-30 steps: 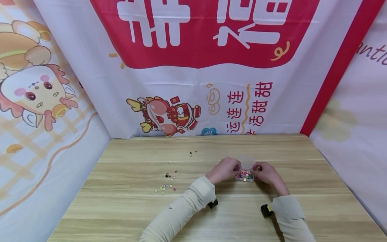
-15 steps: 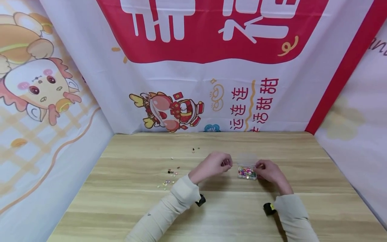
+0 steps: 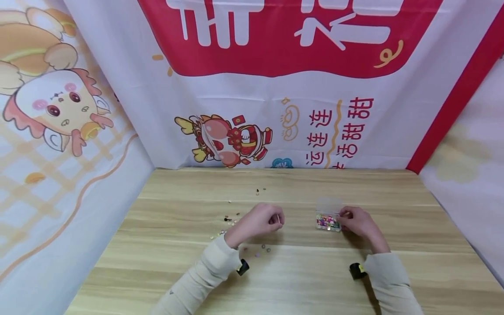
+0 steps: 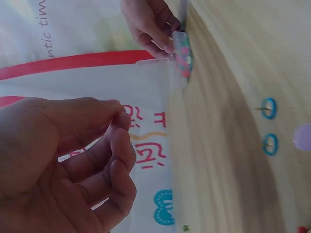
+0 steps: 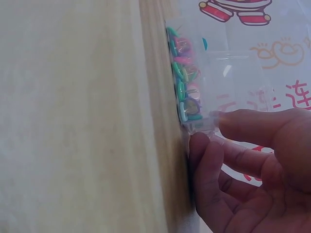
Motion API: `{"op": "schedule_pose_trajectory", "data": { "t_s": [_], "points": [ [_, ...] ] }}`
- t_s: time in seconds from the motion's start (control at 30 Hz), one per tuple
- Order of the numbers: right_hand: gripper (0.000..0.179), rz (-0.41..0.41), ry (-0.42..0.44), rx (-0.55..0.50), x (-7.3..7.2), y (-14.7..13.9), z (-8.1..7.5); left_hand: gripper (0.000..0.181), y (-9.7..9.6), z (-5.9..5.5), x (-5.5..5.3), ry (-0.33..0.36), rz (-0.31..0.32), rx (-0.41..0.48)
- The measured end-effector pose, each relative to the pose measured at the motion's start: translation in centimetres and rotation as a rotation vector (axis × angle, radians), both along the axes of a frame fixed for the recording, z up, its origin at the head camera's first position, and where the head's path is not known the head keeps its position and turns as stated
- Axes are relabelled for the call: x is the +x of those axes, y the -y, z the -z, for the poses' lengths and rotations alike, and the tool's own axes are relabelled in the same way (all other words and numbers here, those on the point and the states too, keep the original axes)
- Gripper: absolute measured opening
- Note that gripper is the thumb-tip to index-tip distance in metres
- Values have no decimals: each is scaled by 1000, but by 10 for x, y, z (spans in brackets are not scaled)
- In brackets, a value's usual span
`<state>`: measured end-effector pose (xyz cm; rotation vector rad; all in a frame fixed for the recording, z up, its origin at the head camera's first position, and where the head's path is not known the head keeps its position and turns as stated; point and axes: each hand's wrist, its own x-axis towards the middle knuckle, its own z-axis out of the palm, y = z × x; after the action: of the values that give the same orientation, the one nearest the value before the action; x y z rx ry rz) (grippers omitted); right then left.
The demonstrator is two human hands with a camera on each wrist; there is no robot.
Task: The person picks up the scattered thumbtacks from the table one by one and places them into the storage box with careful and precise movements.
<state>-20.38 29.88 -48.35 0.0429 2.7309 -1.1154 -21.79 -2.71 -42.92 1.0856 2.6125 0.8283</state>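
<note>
A small clear plastic box [image 3: 328, 228] stands on the table, its transparent lid [image 3: 329, 204] raised at the back. Colourful thumbtacks [image 5: 181, 90] fill it. My right hand [image 3: 360, 224] pinches the box's right end between thumb and fingers, as the right wrist view shows up close. Away to the left of the box, my left hand [image 3: 257, 221] hovers over the table. Its fingers are curled, thumb tip meeting index fingertip; whether something tiny sits between them is hidden. Below that hand lie loose thumbtacks, among them a blue one [image 4: 274, 108] and a purple one [image 4: 303, 138].
More small pieces lie left of the left hand, partly behind it, including a black one [image 3: 226, 219]. A few others [image 3: 257, 191] are farther back. Printed cloth [image 3: 244, 96] hangs along the table's back edge. The wooden table [image 3: 299, 280] extends toward me.
My left hand has left the box and moved leftward across the table, uncovering loose thumbtacks below its wrist. My right hand stays at the box's right end. The head view has shifted slightly.
</note>
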Motion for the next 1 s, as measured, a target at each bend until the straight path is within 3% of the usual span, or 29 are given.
{"op": "schedule_pose_trajectory", "data": {
  "t_s": [0.3,0.6,0.83,1.0],
  "points": [
    [23,-15,-21,-6,1,-3,0,9,14,17,8,26,38,-119],
    [23,-3,-22,-1,1,-2,0,18,18,27,16,156,71,-199],
    [23,-15,-31,5,1,-3,-1,19,16,36,18,155,43,-222],
    [22,-8,-14,0,0,-3,0,17,15,37,19,131,26,-204]
  ]
}}
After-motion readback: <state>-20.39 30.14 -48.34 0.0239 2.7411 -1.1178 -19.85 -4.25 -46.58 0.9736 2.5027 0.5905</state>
